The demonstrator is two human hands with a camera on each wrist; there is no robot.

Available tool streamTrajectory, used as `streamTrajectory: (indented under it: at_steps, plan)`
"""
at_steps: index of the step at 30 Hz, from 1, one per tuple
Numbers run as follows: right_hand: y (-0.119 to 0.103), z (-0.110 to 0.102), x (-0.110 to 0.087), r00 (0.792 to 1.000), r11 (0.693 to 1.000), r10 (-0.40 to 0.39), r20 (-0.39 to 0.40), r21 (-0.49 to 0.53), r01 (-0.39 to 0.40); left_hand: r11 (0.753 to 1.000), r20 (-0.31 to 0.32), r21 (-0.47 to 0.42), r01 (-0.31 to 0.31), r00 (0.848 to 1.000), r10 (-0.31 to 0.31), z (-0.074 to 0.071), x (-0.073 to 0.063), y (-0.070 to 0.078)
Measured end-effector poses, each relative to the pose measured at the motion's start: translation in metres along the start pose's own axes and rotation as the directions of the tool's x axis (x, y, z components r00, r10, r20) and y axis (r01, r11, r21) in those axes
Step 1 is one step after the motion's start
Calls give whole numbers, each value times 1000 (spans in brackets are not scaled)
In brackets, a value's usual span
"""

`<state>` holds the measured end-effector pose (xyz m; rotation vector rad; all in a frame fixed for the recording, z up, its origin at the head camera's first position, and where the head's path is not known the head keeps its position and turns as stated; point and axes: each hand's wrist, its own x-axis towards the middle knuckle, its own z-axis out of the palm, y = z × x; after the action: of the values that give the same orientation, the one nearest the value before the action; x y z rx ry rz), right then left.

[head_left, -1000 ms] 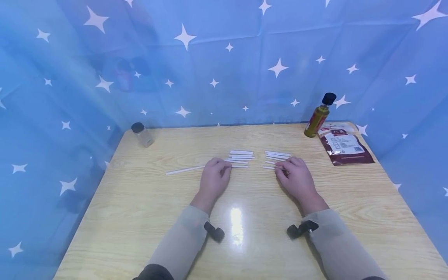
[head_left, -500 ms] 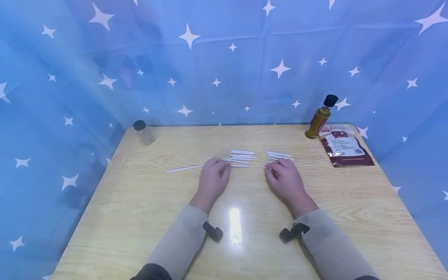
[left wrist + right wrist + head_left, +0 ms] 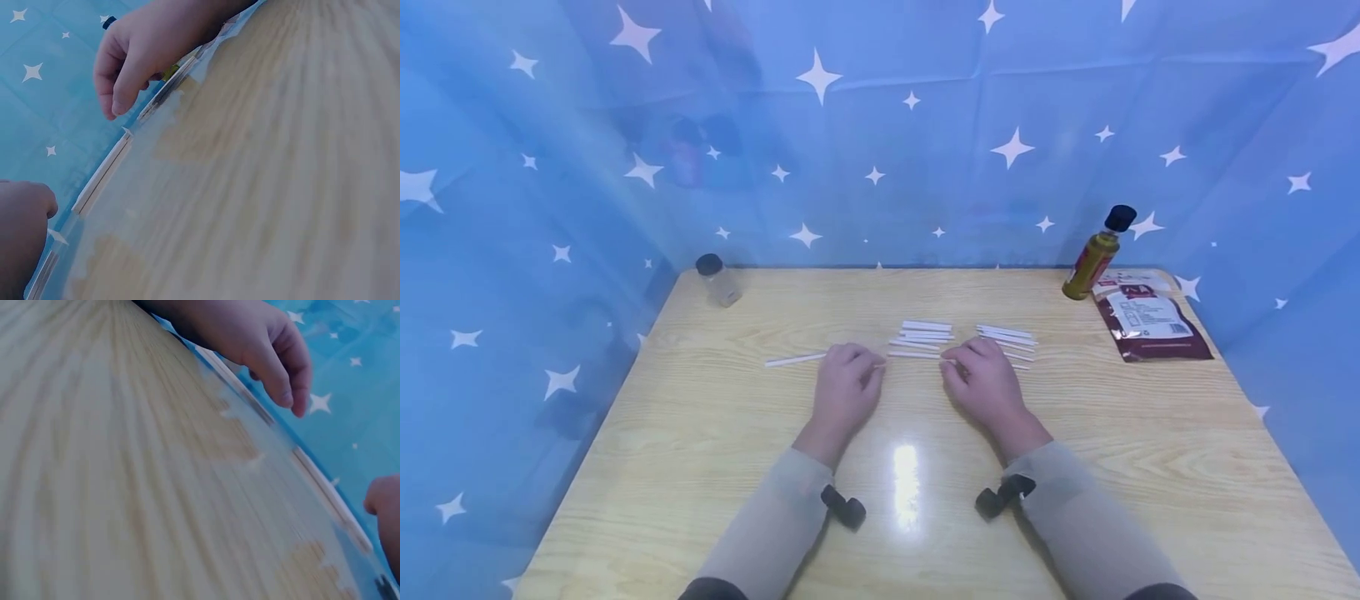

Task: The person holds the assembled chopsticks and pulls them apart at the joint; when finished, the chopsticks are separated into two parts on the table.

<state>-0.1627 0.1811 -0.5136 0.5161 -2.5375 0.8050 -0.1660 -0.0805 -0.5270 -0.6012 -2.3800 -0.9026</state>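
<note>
My left hand (image 3: 848, 383) is low over the table, fingers loosely bent, its fingertips just left of a row of thin white sticks (image 3: 927, 327). Another white stick (image 3: 795, 360) shows on the far side of that hand, slanting out from behind its knuckles. My right hand (image 3: 988, 385) has its thumb and fingertips near the right end of the lowest stick in that row; whether they touch it cannot be told. In the right wrist view, nothing shows between the loosely bent fingers of the right hand (image 3: 265, 353). A second row of white sticks (image 3: 1006, 333) lies partly hidden behind it.
A black-capped clear jar (image 3: 722, 287) stands at the back left of the wooden table (image 3: 700, 467). At the back right are a bottle of yellow-green liquid (image 3: 1093, 262) and a maroon-and-white packet (image 3: 1153, 321). A blue star-patterned cloth (image 3: 880, 125) hangs behind.
My right hand has slid left, from the right row of sticks to the gap between the rows. My left hand has drawn slightly left, away from the left row.
</note>
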Motion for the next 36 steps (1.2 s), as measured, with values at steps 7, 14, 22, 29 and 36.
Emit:
streamTrajectory:
  at_steps: [7,14,22,29,36]
  plan:
    - [-11,13,9,998,999,-54,-12,2,54,999,-11,35,21,1000,-20,-19,-8,-11]
    - [-14,16,12,997,998,-69,-21,2,69,995,-30,40,91,996,-89,-38,-17,-27]
    - [-15,22,14,994,996,-87,-65,2,87,993,-75,67,95,993,-90,-60,-25,-44]
    - [-18,28,17,989,995,-105,-109,-18,103,989,-88,84,118,990,-111,-76,-30,-57]
    - [-28,33,22,987,992,-124,-101,12,126,969,0,67,240,971,-240,-82,-33,-65]
